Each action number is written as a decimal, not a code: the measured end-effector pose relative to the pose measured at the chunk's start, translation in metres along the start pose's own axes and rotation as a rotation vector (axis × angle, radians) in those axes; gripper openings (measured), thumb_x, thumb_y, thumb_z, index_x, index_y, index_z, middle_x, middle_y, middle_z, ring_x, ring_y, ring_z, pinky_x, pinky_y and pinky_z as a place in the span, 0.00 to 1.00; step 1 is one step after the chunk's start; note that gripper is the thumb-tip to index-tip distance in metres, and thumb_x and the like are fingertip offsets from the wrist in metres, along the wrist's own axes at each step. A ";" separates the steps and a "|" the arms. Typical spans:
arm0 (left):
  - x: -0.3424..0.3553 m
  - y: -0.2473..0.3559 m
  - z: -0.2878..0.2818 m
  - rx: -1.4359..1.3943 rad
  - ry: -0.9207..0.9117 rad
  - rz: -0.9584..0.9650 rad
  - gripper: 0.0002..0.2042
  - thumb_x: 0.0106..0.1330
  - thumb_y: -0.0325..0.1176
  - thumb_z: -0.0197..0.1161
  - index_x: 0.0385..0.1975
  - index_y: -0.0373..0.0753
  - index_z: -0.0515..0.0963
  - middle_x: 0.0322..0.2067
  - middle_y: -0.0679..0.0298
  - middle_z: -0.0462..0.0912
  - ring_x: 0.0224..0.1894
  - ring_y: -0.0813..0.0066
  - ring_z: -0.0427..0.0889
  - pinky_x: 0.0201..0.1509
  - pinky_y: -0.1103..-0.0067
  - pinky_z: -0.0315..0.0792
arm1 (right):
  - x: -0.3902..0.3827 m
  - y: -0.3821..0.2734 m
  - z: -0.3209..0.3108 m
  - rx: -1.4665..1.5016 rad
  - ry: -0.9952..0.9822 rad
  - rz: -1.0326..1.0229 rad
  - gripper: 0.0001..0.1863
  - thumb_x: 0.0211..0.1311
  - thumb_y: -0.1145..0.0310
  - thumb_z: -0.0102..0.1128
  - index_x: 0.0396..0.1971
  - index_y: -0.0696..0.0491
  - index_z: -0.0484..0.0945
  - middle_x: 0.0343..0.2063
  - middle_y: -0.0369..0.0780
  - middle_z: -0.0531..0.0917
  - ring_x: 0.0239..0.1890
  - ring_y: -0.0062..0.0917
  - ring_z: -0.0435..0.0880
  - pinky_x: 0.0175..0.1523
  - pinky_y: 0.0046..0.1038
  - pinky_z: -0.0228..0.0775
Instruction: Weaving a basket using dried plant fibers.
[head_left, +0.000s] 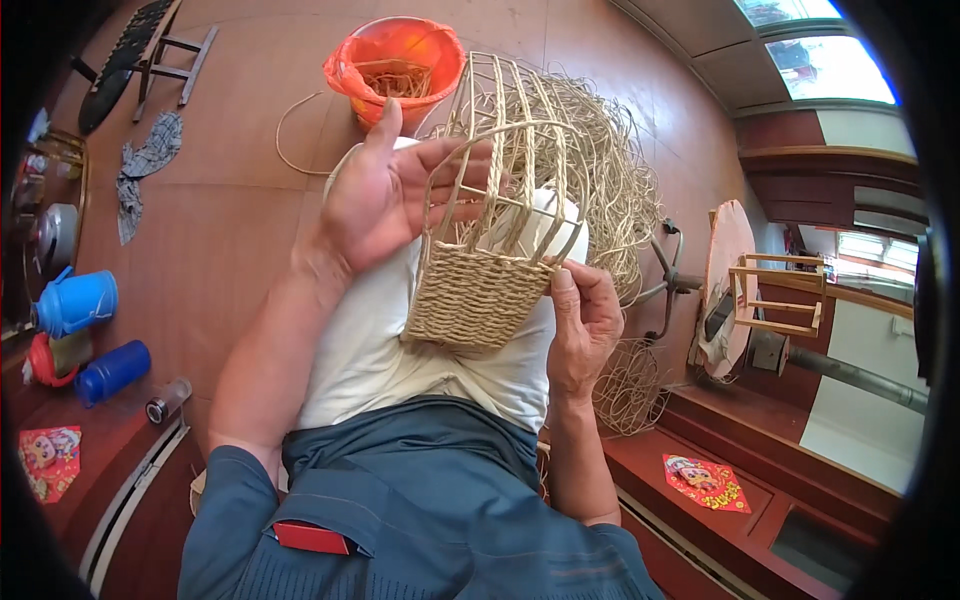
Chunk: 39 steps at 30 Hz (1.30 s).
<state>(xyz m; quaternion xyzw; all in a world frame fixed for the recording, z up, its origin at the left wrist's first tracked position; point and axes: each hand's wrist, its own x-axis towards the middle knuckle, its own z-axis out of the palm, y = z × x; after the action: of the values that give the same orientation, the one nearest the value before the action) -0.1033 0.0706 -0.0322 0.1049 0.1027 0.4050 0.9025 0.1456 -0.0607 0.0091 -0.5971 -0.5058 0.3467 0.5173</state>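
Note:
A straw-coloured basket (pixel 470 300) rests on my lap, its lower part densely woven and its upper part a bare frame of bars wrapped or braided with cord. My left hand (pixel 400 190) has its fingers apart, palm showing, reaching behind the upper bars at the basket's left; whether the fingertips touch them is unclear. My right hand (pixel 580 320) pinches the right edge of the basket at the top of the woven band, thumb in front and the other fingers curled.
A large loose heap of straw-coloured cord (pixel 615 160) lies beyond my right leg. An orange-lined bucket (pixel 360 50) holding cord stands ahead. Blue flasks (pixel 85 300) sit at left, near a crumpled cloth (pixel 148 160). At right are a pink board (pixel 725 240) and a wooden frame (pixel 775 325).

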 end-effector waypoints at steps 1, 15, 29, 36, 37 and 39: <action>0.005 0.003 0.000 0.000 -0.001 -0.003 0.35 0.89 0.59 0.41 0.70 0.28 0.74 0.63 0.47 0.84 0.69 0.53 0.82 0.72 0.56 0.78 | 0.001 -0.003 0.002 0.020 -0.005 0.010 0.06 0.81 0.75 0.65 0.50 0.59 0.84 0.43 0.35 0.86 0.45 0.16 0.83 0.54 0.21 0.76; 0.073 -0.009 0.014 0.946 -0.587 -0.265 0.20 0.68 0.39 0.75 0.56 0.35 0.87 0.49 0.61 0.91 0.54 0.71 0.87 0.62 0.72 0.79 | 0.000 -0.012 0.004 0.009 0.013 0.047 0.06 0.80 0.75 0.66 0.49 0.61 0.86 0.40 0.36 0.87 0.42 0.17 0.86 0.51 0.22 0.79; 0.076 -0.027 0.012 1.408 -0.712 -0.065 0.13 0.68 0.38 0.75 0.47 0.39 0.86 0.41 0.67 0.85 0.45 0.74 0.83 0.52 0.71 0.78 | -0.002 -0.019 0.006 0.055 0.064 0.081 0.06 0.76 0.79 0.69 0.49 0.62 0.87 0.40 0.36 0.87 0.42 0.16 0.87 0.50 0.20 0.79; 0.072 -0.028 0.009 0.958 -0.561 -0.184 0.13 0.67 0.37 0.77 0.45 0.38 0.87 0.40 0.66 0.86 0.47 0.73 0.84 0.55 0.73 0.79 | 0.002 -0.022 0.000 -0.046 0.029 0.076 0.06 0.74 0.79 0.71 0.47 0.62 0.88 0.40 0.35 0.87 0.42 0.14 0.86 0.50 0.19 0.77; 0.072 -0.028 0.010 1.019 -0.565 -0.208 0.13 0.67 0.36 0.77 0.45 0.38 0.86 0.40 0.66 0.85 0.46 0.73 0.84 0.55 0.73 0.79 | 0.003 -0.022 -0.001 -0.073 0.017 0.075 0.06 0.74 0.79 0.70 0.47 0.62 0.88 0.40 0.35 0.87 0.42 0.14 0.86 0.50 0.19 0.77; 0.074 -0.026 0.013 1.077 -0.574 -0.232 0.12 0.67 0.36 0.77 0.45 0.38 0.86 0.40 0.67 0.85 0.46 0.73 0.84 0.55 0.73 0.78 | 0.004 -0.023 -0.002 -0.103 0.008 0.072 0.06 0.75 0.79 0.70 0.47 0.62 0.87 0.40 0.35 0.87 0.43 0.14 0.86 0.50 0.19 0.77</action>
<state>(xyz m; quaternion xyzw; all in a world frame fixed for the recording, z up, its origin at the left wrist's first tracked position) -0.0329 0.1077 -0.0341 0.6384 0.0568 0.1513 0.7525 0.1431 -0.0586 0.0319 -0.6421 -0.4988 0.3364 0.4752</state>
